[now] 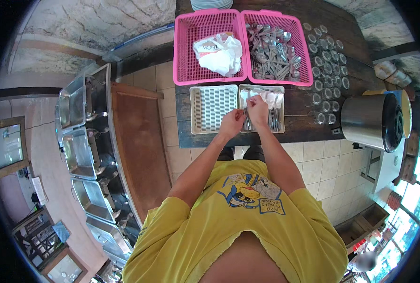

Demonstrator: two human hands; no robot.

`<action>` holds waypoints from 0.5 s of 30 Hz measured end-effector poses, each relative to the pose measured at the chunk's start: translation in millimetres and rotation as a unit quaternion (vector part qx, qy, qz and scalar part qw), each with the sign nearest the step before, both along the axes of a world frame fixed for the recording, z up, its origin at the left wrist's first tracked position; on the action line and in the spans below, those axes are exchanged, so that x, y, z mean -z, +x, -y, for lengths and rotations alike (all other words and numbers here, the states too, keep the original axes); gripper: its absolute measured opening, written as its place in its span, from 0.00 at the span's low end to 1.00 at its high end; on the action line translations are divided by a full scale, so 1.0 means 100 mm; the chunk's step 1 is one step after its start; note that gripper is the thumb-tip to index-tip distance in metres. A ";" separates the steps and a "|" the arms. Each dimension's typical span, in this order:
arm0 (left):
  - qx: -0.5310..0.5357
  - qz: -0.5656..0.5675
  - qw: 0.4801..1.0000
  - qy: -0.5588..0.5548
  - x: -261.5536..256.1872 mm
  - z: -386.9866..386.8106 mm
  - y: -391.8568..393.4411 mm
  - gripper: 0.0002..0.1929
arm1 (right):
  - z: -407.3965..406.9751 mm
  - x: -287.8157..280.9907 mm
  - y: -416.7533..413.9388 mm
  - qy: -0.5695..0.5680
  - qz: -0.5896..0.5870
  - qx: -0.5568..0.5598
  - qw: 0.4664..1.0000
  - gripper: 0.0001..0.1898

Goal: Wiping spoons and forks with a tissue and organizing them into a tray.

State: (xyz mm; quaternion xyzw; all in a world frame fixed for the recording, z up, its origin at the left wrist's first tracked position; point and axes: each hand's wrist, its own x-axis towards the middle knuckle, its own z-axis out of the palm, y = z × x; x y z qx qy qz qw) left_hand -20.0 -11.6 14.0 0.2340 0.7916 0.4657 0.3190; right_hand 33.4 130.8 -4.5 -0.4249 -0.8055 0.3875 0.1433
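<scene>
Both hands are over the right-hand cream plastic basket, which holds several bundles of cutlery with white paper napkins at their far ends. My right hand has its fingers pinched at the napkin end of a bundle; what lies inside the pinch is hidden. My left hand is curled at the basket's left side, its fingertips touching or close to the same cutlery. Left of it stands another cream basket with a bare slatted bottom. Beyond, a pink basket is heaped with loose spoons and forks.
A second pink basket holds a white napkin pack. Rows of upturned glasses and a large steel pot with a black lid stand at right. White plates are stacked at the far edge. Steel food pans line the left counter.
</scene>
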 end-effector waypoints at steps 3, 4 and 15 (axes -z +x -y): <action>0.010 0.015 1.000 -0.007 -0.12 -0.01 -0.14 0.18 | 0.01 -0.12 0.09 -0.035 -0.047 -0.005 0.998 0.11; 0.018 0.011 1.000 -0.001 -0.15 -0.04 -0.18 0.18 | -0.02 -0.16 0.13 -0.045 -0.042 -0.020 0.998 0.10; 0.092 -0.099 0.988 0.068 -0.55 -0.78 -0.61 0.18 | -0.60 -0.60 0.15 0.008 -0.122 -0.014 0.992 0.07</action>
